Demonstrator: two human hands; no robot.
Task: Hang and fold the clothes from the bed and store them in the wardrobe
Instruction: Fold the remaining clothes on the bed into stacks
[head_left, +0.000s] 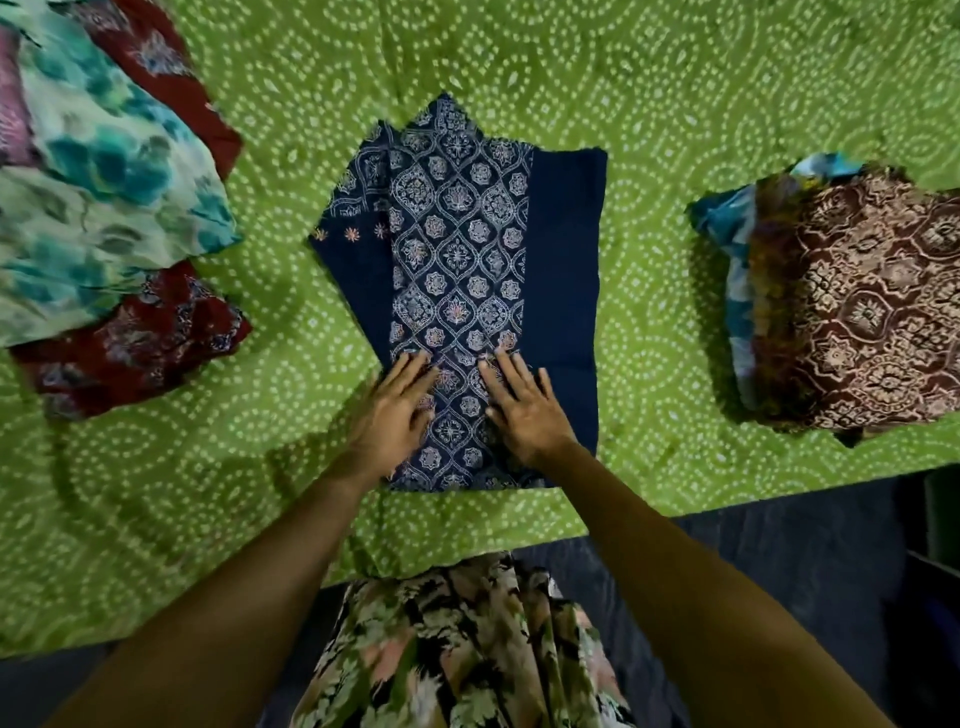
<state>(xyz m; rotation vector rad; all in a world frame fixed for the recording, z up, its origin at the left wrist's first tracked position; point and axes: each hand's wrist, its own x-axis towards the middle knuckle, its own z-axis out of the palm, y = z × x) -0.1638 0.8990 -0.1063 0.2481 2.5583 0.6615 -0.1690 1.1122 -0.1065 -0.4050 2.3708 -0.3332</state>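
both hands, left hand (397, 410) and right hand (524, 410), press flat, grip wide and fingers straight, on the navy patterned garment (457, 249) lying on the green bed (649, 104).

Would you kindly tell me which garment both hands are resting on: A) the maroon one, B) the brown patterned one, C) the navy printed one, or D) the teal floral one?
C: the left hand and right hand lie flat, fingers straight, on the navy printed garment spread on the green bedsheet.

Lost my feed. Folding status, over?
Left hand and right hand flat on navy garment. Garment part-folded on green bedsheet. Brown stack right, loose pile left, clear of it.
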